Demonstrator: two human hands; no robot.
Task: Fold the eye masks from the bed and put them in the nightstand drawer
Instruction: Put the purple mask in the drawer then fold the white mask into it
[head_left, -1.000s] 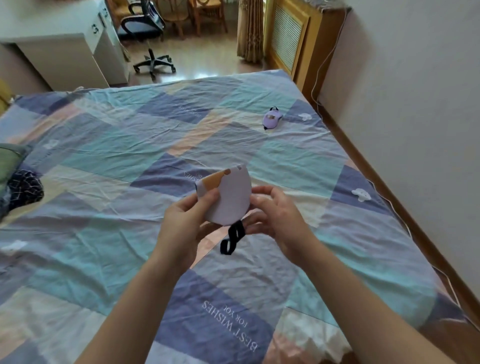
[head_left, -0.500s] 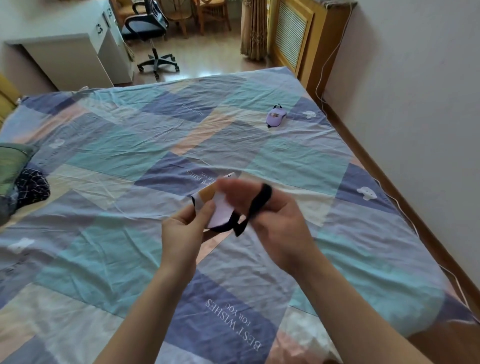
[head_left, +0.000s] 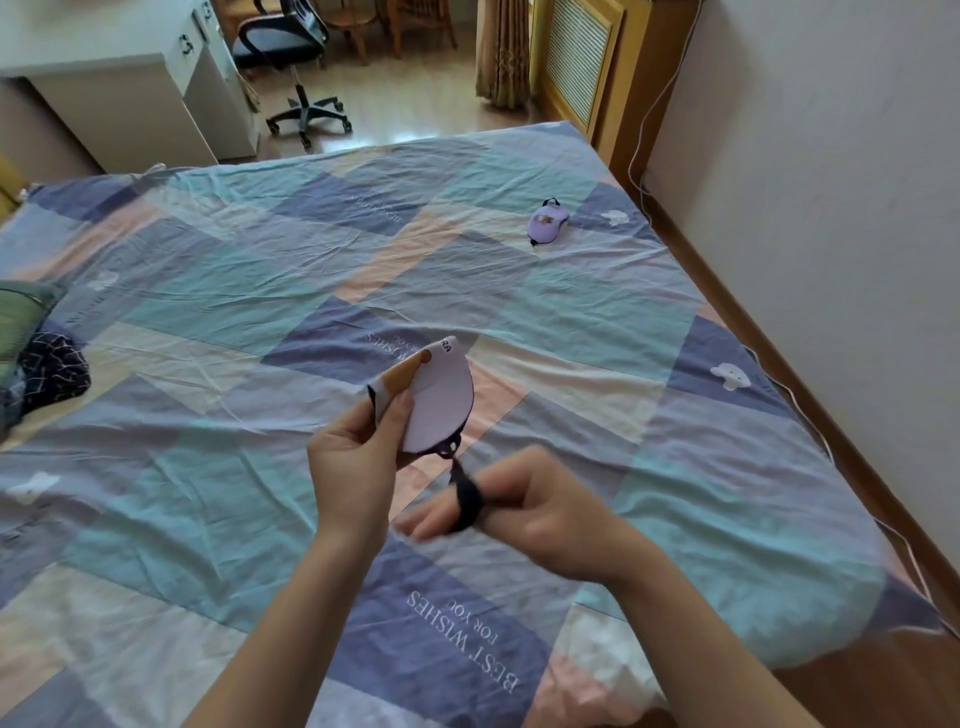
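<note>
Two hands work one eye mask above the bed. The left hand (head_left: 358, 457) has its thumb pressed on the front face and its fingers curled behind, pinching the folded white eye mask (head_left: 434, 400) upright over the quilt. The right hand (head_left: 524, 506), lower and just beside it, has the black elastic strap (head_left: 467, 496) looped round its fingers and drawn taut from the mask's bottom edge; those fingers look fairly straight, though motion blur hides how tightly they curl.

To do this step well, I judge the strap should be kept under even tension and wound snugly round the folded halves, while the left thumb keeps the two halves aligned so the fold does not spring open. Too hard a pull could twist the mask out of the pinch.

Farther out, a second, purple eye mask (head_left: 546, 222) lies flat on the bed (head_left: 208, 493), well apart, near the far right corner and not yet folded. The nightstand drawer is not in view.

Readable writing: the quilt carries "BEST WISHES FOR YOU", upside down, near the forearms and again beyond the mask. Letters at the mask's top edge are too small to read surely.
</note>
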